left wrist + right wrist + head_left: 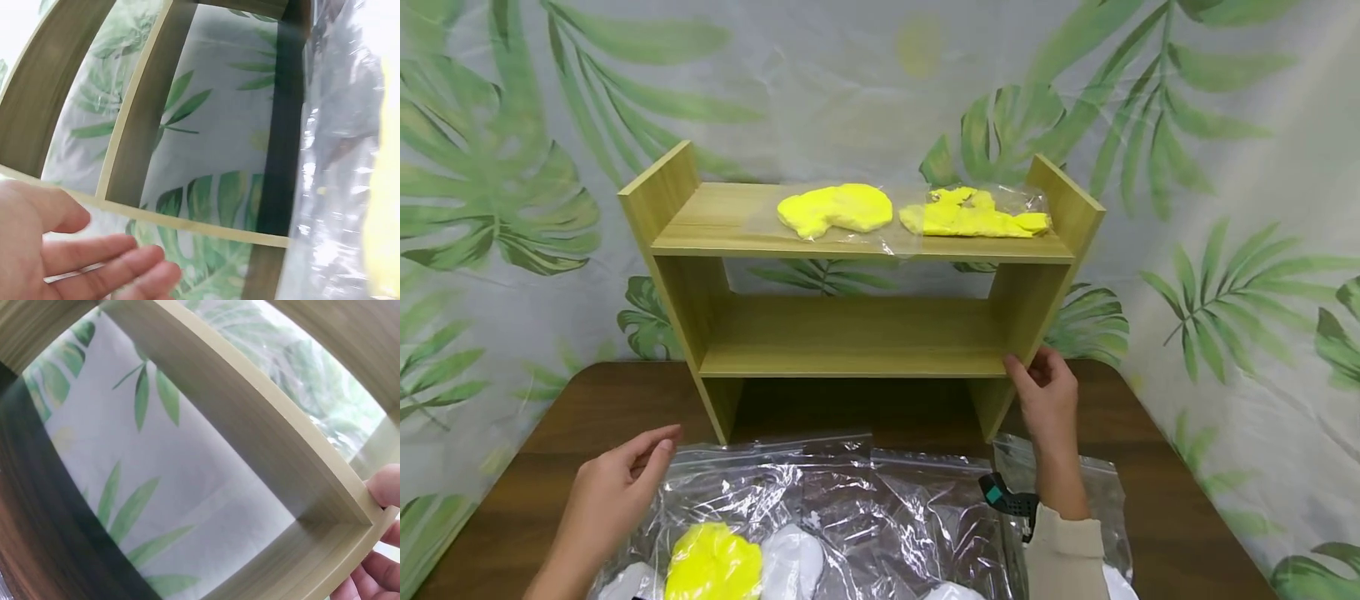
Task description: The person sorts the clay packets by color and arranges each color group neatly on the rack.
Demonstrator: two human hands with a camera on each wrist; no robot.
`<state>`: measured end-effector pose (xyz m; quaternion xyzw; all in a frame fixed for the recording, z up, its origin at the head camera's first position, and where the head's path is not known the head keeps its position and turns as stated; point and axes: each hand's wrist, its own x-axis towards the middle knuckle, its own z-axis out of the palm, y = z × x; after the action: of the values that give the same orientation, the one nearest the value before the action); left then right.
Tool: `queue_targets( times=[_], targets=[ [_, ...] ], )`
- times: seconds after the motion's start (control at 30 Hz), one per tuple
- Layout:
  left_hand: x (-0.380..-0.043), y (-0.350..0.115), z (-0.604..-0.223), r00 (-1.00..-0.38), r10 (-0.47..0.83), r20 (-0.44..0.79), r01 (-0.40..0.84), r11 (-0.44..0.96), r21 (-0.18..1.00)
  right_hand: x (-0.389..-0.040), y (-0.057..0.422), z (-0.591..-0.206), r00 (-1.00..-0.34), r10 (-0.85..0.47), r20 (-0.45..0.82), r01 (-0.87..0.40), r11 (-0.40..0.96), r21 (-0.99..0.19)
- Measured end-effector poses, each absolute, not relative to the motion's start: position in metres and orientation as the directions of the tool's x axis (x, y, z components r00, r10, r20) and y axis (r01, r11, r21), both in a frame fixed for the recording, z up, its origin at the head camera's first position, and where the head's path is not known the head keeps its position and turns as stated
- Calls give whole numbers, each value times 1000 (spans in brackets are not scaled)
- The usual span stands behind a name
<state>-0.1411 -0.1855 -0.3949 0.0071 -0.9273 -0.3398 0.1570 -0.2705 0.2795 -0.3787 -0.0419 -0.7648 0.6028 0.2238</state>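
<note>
A light wooden shelf unit stands on the dark table, with two boards between its side panels. My right hand grips its right side panel at the height of the lower board. In the right wrist view the thumb lies against the front edge, while the other fingers are round the outer face. To the left of the unit, my left hand hovers with nothing in it, fingers loosely bent. The left wrist view shows those fingers apart from the left side panel.
Two yellow soft doughy lumps in clear plastic lie on the top board: a rounded one and a ragged one. Clear zip bags cover the table's front, holding a yellow lump and several white ones. A leaf-patterned cloth hangs behind.
</note>
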Motion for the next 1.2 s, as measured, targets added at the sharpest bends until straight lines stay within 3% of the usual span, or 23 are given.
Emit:
queue_targets(
  times=[0.23,0.57,0.83,1.2],
  targets=[
    [-112,-195,-413,-985,-167,-45,-154,732,664,-271,281,-379,-905,334,266,-183,258,-949],
    [-84,-197,-449,-904,-284,-319,-424,503,753,-269,279,-373,-907,351,233,-158,229,-960],
    [-81,-203,-467,-878,-286,-383,-475,436,764,-272,280,-380,-898,360,251,-166,251,-954],
    [-82,-195,-462,-881,-319,-349,-473,584,660,-273,279,-383,-882,384,273,-186,248,-951]
  ],
)
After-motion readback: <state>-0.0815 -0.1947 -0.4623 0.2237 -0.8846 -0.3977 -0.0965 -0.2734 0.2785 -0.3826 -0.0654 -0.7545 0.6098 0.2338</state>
